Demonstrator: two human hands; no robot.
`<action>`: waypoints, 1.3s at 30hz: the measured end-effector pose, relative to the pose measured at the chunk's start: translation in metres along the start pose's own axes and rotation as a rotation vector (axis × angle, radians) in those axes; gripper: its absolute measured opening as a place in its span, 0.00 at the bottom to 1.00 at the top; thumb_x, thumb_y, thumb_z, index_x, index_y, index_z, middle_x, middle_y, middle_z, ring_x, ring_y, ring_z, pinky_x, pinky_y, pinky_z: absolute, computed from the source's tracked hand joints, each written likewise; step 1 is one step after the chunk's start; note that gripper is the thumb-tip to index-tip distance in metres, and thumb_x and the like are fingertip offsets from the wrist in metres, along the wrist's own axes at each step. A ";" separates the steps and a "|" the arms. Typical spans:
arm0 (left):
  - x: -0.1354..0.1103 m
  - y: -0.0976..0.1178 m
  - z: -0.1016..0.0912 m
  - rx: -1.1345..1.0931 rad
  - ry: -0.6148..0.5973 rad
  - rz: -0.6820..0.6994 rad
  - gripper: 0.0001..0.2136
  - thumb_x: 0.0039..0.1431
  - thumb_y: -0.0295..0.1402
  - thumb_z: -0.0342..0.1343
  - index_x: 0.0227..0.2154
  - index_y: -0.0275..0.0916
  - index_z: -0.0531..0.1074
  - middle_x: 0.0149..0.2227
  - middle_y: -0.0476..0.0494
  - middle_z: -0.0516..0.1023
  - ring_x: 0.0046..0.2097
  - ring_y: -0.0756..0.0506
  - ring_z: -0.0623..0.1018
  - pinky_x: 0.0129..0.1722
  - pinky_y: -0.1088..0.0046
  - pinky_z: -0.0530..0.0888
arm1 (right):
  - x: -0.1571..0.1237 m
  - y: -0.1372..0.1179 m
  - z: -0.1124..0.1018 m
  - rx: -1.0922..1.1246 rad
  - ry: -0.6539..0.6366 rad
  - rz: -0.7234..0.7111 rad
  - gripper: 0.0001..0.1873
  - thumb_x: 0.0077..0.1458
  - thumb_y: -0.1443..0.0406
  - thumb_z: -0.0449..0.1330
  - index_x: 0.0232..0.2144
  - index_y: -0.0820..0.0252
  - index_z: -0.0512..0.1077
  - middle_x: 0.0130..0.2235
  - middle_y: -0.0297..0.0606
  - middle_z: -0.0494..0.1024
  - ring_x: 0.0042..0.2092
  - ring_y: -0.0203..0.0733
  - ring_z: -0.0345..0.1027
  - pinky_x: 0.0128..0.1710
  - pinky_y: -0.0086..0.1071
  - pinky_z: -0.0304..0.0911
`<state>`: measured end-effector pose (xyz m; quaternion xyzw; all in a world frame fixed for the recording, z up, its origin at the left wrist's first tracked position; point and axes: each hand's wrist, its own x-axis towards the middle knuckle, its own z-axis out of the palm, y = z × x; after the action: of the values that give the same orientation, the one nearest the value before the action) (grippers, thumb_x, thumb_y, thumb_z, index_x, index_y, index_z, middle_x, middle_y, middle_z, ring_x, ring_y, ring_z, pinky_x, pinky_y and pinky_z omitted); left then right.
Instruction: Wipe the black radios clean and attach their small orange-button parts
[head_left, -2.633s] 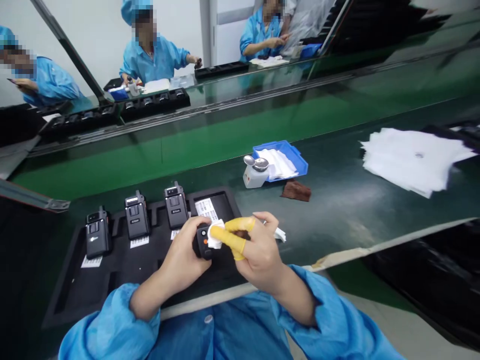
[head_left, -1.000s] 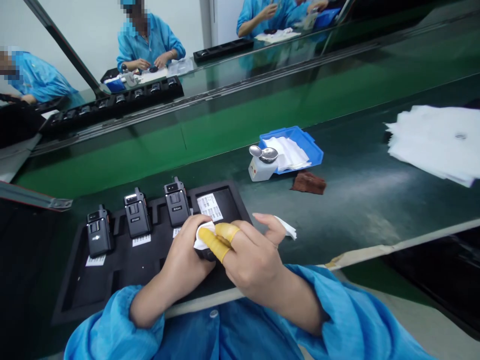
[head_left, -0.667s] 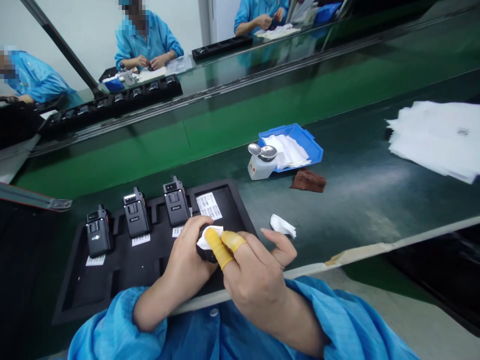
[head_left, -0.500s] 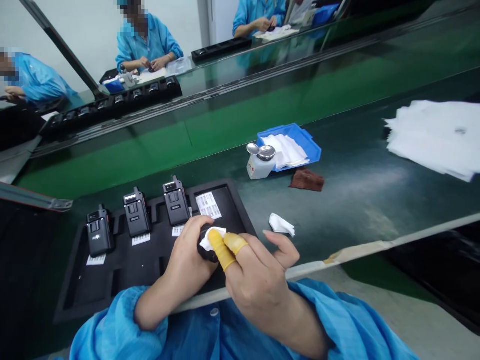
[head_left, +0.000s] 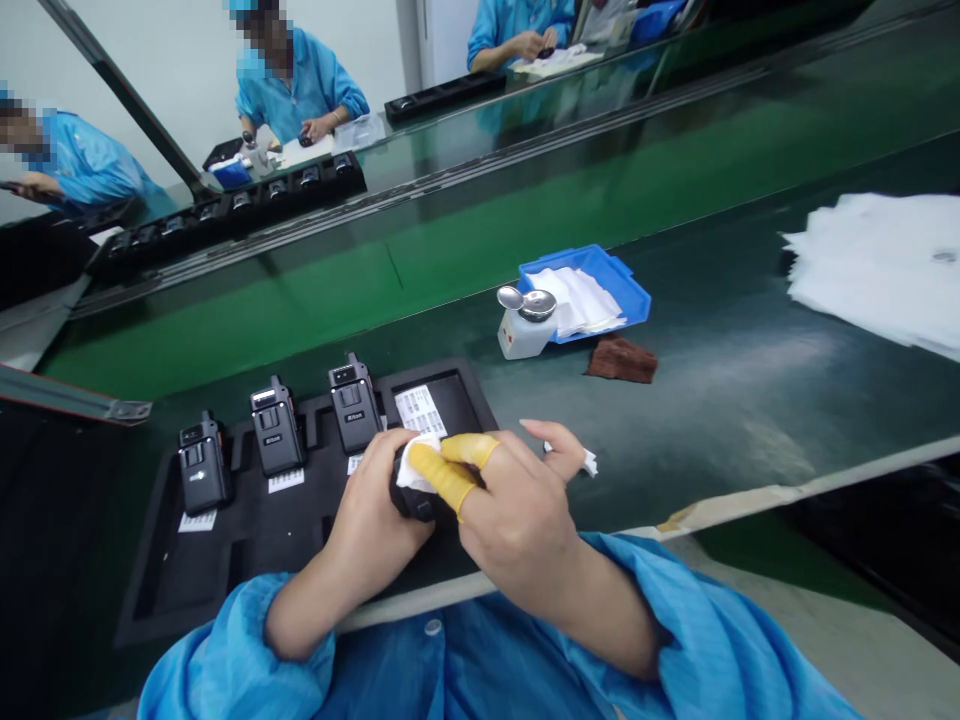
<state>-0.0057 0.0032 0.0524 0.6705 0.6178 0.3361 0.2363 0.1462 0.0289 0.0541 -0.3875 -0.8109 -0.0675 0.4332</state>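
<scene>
My left hand [head_left: 375,505] is closed around a black handheld device [head_left: 414,502], mostly hidden by my fingers; it looks like one of the walkie-talkies nearby. My right hand [head_left: 517,500] wears yellow finger cots on two fingers and presses a small white wipe [head_left: 420,462] onto the device's surface. Its thumb sticks out to the right. Left of my hands, three walkie-talkies, a left one [head_left: 202,468], a middle one [head_left: 275,430] and a right one [head_left: 354,405], rest in a black tray [head_left: 300,545]. A printed label sheet [head_left: 420,410] lies in the tray's far right compartment.
A white pump bottle [head_left: 525,335] stands against a blue bin [head_left: 634,300] of white wipes. Nearby lie a brown cloth [head_left: 621,360], a crumpled wipe [head_left: 589,462] partly behind my thumb, and stacked white sheets [head_left: 877,270]. Several people in blue work across the green divider [head_left: 337,300].
My right hand's yellow-tipped fingers have shifted slightly up and left with the wipe across the device. My right thumb now covers part of the loose wipe. The view has shifted a little.
</scene>
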 end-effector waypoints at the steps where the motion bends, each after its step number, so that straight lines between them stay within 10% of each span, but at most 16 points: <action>1: 0.000 0.000 0.000 -0.004 0.002 0.008 0.22 0.39 0.21 0.55 0.41 0.42 0.64 0.40 0.46 0.73 0.41 0.44 0.75 0.40 0.66 0.74 | 0.002 -0.001 0.002 0.024 -0.006 -0.018 0.18 0.54 0.76 0.49 0.25 0.56 0.75 0.26 0.30 0.73 0.32 0.33 0.61 0.48 0.38 0.44; 22: 0.000 0.000 0.000 0.006 -0.022 0.017 0.25 0.36 0.19 0.52 0.41 0.42 0.64 0.42 0.46 0.72 0.43 0.44 0.75 0.42 0.64 0.73 | -0.002 0.017 -0.004 0.300 -0.207 -0.042 0.28 0.47 0.78 0.50 0.41 0.46 0.75 0.32 0.29 0.72 0.35 0.32 0.64 0.48 0.40 0.44; 39: -0.001 0.001 -0.004 -0.003 -0.031 -0.056 0.25 0.37 0.18 0.55 0.41 0.43 0.64 0.44 0.46 0.73 0.47 0.43 0.75 0.45 0.64 0.72 | -0.032 0.099 0.029 -0.333 -0.145 0.166 0.17 0.43 0.79 0.50 0.21 0.57 0.75 0.27 0.35 0.69 0.33 0.38 0.58 0.43 0.40 0.44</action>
<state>-0.0079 0.0022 0.0558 0.6574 0.6322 0.3200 0.2563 0.2061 0.0920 -0.0098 -0.5233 -0.7828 -0.1366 0.3079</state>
